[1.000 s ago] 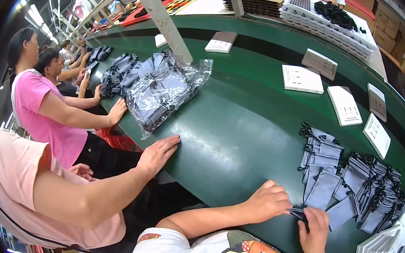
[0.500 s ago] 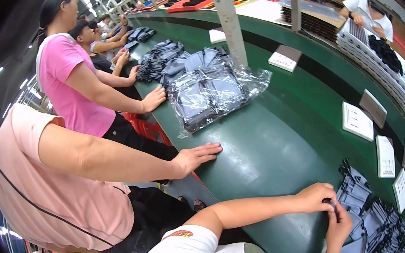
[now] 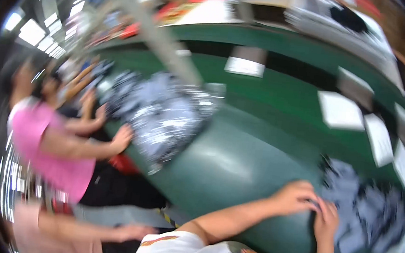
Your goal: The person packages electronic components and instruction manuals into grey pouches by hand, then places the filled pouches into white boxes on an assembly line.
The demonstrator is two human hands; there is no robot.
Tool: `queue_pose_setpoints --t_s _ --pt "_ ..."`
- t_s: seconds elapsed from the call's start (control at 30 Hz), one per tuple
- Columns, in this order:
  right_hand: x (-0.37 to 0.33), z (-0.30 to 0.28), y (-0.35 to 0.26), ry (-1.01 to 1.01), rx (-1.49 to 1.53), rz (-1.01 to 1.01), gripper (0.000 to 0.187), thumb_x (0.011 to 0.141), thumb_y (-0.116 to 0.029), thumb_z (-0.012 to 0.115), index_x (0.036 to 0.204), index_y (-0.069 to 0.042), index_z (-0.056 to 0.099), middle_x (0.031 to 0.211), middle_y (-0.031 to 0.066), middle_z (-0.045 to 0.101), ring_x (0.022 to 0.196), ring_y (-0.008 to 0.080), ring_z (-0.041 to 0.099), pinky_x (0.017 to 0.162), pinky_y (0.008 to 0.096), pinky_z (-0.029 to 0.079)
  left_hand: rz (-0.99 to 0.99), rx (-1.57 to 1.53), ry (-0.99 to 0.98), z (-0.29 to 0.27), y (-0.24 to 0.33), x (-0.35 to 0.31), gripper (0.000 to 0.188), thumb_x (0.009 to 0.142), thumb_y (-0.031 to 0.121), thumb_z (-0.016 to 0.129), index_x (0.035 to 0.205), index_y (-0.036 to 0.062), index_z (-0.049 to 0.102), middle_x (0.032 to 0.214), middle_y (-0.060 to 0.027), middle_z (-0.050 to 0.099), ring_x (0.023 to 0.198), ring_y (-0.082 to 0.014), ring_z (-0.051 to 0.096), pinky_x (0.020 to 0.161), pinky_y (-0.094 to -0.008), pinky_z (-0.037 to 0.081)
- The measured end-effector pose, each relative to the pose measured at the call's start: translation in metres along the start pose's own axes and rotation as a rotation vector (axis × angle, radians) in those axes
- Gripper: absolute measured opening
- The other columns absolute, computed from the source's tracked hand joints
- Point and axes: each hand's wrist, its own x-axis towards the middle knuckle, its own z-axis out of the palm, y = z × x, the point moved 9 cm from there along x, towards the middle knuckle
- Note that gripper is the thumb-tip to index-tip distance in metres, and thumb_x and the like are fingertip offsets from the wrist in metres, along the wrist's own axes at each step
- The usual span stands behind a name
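Note:
Close together above the green table (image 3: 239,155), at the right, are my left hand (image 3: 295,198) and my right hand (image 3: 327,219). Both are closed, fingertips meeting in a pinch around a small dark greyish piece; blur hides what it is. Just right of my hands lies a loose pile of flat grey-blue fabric pieces (image 3: 376,211) with black ends, like small pouches. My right hand is nearest to its left edge and overlaps it in view.
Several white and grey cards (image 3: 341,111) lie on the far strip. A clear plastic bag (image 3: 170,123) of grey pieces sits left, beside a co-worker in pink (image 3: 38,139). Another co-worker's peach sleeve (image 3: 24,221) is lower left. A metal post (image 3: 157,38) rises behind; stacked white trays (image 3: 322,18) stand far right.
The view has swung and blurred, shifting the bag and co-workers leftward. The peach-sleeved co-worker's hand has left the table edge, now lower in view. My hands stay pinched together.

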Motion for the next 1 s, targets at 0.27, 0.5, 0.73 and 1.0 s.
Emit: queue_pose_setpoints --t_s 0.27,0.5,0.73,1.0 --pt "0.006 -0.015 0.001 0.16 0.046 -0.09 0.034 0.069 0.008 0.062 0.103 -0.001 0.062 0.091 0.009 0.064 0.075 0.0233 0.059 0.068 0.0307 0.048 -0.096 -0.098 -0.101 0.004 -0.01 0.011 0.02 0.072 0.004 0.069 0.091 0.0069 0.067 0.076 -0.0028 0.055 0.064 -0.0146 0.049 0.058 -0.0235 0.039" --pt "-0.005 -0.018 -0.01 0.18 0.015 -0.058 0.031 0.071 0.004 0.064 0.101 -0.001 0.063 0.09 0.0088 0.065 0.074 0.0236 0.06 0.069 0.0311 0.048 -0.085 -0.049 -0.032 0.001 -0.011 -0.007 0.022 0.071 -0.001 0.069 0.092 0.0041 0.067 0.077 -0.0042 0.057 0.066 -0.0139 0.052 0.059 -0.0245 0.042" --pt "0.002 -0.013 -0.006 0.196 0.045 -0.043 0.024 0.072 0.001 0.066 0.096 -0.001 0.065 0.087 0.0086 0.066 0.073 0.0234 0.06 0.07 0.0309 0.048 -0.121 -0.083 -0.011 -0.012 -0.008 -0.006 0.019 0.073 0.0 0.067 0.092 0.0035 0.067 0.083 -0.0061 0.06 0.07 -0.015 0.056 0.062 -0.0262 0.045" --pt "-0.004 -0.002 0.008 0.136 -0.03 0.045 0.019 0.078 -0.002 0.063 0.096 -0.001 0.065 0.09 0.0102 0.065 0.077 0.0233 0.059 0.072 0.0315 0.047 0.062 -0.038 0.04 -0.016 0.0 0.001 0.015 0.073 0.004 0.068 0.088 0.003 0.065 0.083 -0.0056 0.063 0.066 -0.0142 0.057 0.06 -0.0253 0.045"
